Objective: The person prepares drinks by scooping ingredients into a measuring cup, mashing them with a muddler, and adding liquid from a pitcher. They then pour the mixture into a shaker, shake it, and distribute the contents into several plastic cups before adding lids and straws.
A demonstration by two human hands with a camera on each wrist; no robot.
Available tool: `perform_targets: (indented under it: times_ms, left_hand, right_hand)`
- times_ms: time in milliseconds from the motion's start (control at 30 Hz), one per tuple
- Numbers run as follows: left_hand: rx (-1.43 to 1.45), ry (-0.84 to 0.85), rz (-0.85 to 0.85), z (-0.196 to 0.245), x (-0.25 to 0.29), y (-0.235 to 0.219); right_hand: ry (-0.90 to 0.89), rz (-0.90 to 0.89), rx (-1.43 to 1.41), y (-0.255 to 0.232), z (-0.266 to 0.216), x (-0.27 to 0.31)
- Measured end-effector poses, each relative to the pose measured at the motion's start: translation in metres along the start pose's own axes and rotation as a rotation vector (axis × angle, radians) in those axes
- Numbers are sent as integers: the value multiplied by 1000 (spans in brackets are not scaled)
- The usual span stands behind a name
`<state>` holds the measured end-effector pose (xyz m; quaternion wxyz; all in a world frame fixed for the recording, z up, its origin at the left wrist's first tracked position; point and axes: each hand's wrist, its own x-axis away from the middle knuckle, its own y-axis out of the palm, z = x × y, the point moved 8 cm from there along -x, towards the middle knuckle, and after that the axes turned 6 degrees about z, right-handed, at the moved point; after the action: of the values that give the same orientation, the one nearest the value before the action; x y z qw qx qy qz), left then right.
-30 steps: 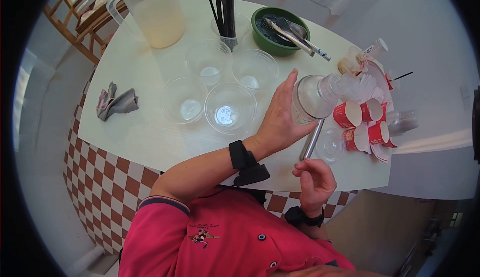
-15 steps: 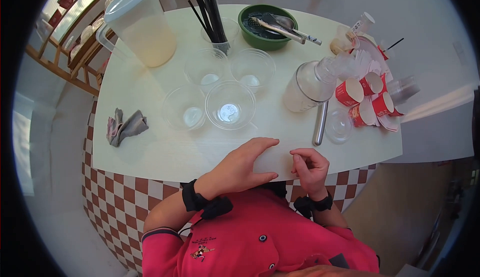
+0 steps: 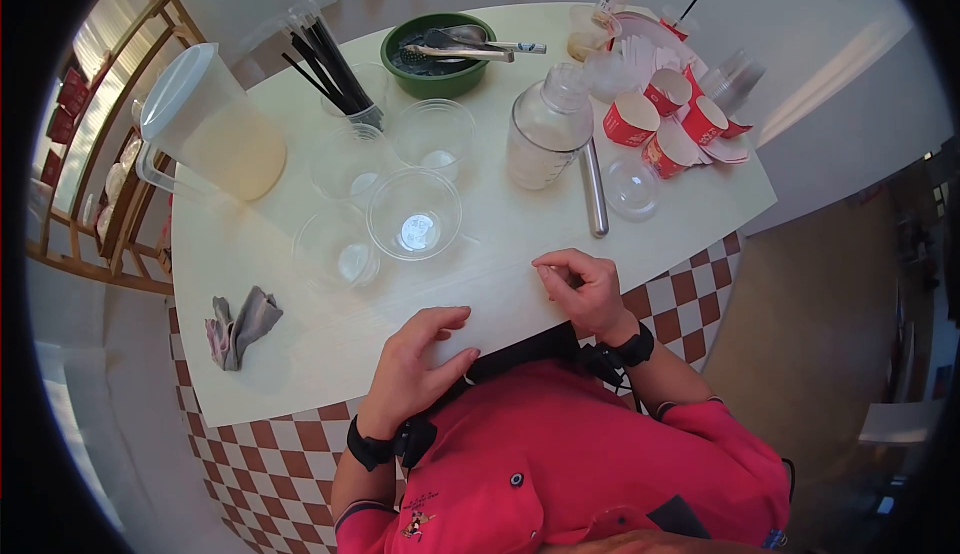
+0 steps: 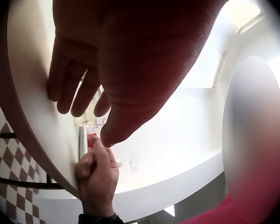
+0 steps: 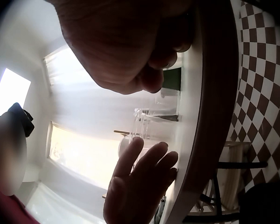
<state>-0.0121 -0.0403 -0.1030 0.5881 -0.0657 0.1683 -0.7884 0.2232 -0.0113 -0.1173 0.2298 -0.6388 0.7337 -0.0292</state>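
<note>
Near the front edge of the white table (image 3: 500, 284), my left hand (image 3: 415, 364) hovers with relaxed fingers, thumb apart, holding nothing. To its right, my right hand (image 3: 583, 292) is loosely curled with nothing in it. The left wrist view shows the right hand (image 4: 100, 177) beyond my left thumb. Ahead of the right hand stands a clear shaker jar (image 3: 545, 139) with a narrow neck. Beside the jar lies a metal rod (image 3: 596, 194), next to a round clear lid (image 3: 632, 190). Several wide clear plastic cups (image 3: 414, 214) stand grouped ahead of my left hand.
A lidded pitcher (image 3: 225, 139) of pale liquid stands at the left, with black straws (image 3: 335, 74) near it. Behind are a green bowl (image 3: 435, 84) with tongs (image 3: 465, 53), and red paper cups (image 3: 632, 120) at the right. A grey cloth (image 3: 243, 329) lies front left.
My left hand has left the shaker jar and drawn back to the table's front edge. The jar now stands by itself. The head view has turned, so the table appears shifted.
</note>
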Motion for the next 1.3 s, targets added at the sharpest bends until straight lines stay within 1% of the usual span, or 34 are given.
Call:
perform_targets:
  times_ms: [33,133,167,267,500,600,733,800,967,1067,1167,1233,1300]
  left_hand:
    - [25,-58,46,-7,7,-7]
    - [-31,-54,240,-19,22,-28]
    - [59,-91,339,-34,27,-31]
    - [132,-103,416,-50,34,-38]
    - [45,-24,428,-43,35,-32]
    - [3,-55,364,-48,35,-31]
    - [-35,-53,357,-48,34,-31]
    - [-39,-55,365,-47,34,-30]
    - [-23,-58,449,-47,34,-31]
    - [-32,-66,463,-46,30,-29]
    - [-88,-79,463,-43,31,-30]
    - [-114,-83,461,-41,32,-32]
    - [-113,-72,452,-37,28,-32]
  right_hand:
    - [-4,6,11,0,-1,0]
    - [-15,10,39,3,-3,0]
    - [-21,4,52,3,-3,0]
    - [-20,15,83,3,-2,0]
    - [-30,41,125,3,-4,1]
    - [-47,59,129,2,-4,1]
    - [-49,62,118,2,-4,2]
    - [-60,53,110,2,-3,2]
    - [-90,13,107,1,-7,1]
    - [-125,22,82,1,-8,1]
    - [-56,10,62,2,-4,1]
    - [-51,-9,65,4,-5,0]
    - [-52,-5,51,-3,-8,-2]
